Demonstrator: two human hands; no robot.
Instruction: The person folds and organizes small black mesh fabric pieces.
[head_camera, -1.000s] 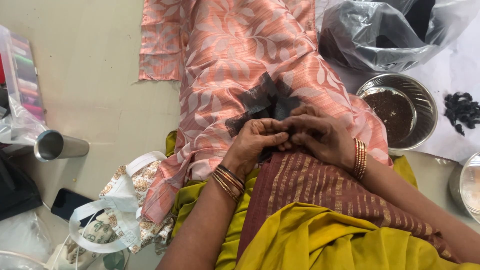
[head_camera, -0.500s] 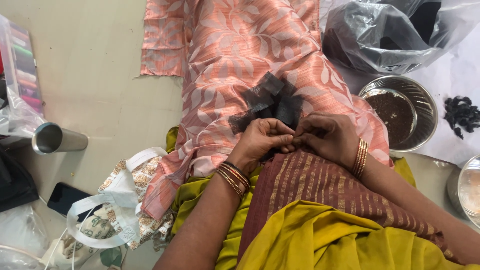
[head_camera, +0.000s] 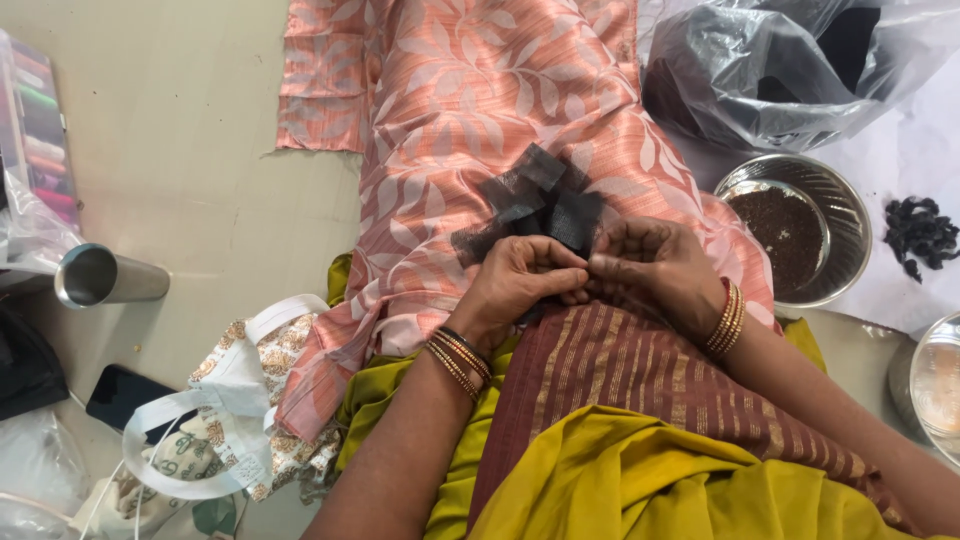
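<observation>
Home sewing spot: floor (head_camera: 200, 150) strewn with fabric (head_camera: 470, 90), thread spools (head_camera: 40, 140).

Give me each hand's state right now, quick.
Left hand: closed, fingers pinching the black net fabric.
Right hand: closed, fingertips pinching the same black net fabric beside the left.

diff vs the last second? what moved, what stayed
More of the black net piece now shows, spread up and out past the fingertips; a second ago the hands mostly covered it. The left hand and right hand sit slightly lower, toward the lap, and keep pinching the net's near edge together. Nothing was let go. The peach leaf-print cloth, steel bowl and steel tumbler stayed put.
</observation>
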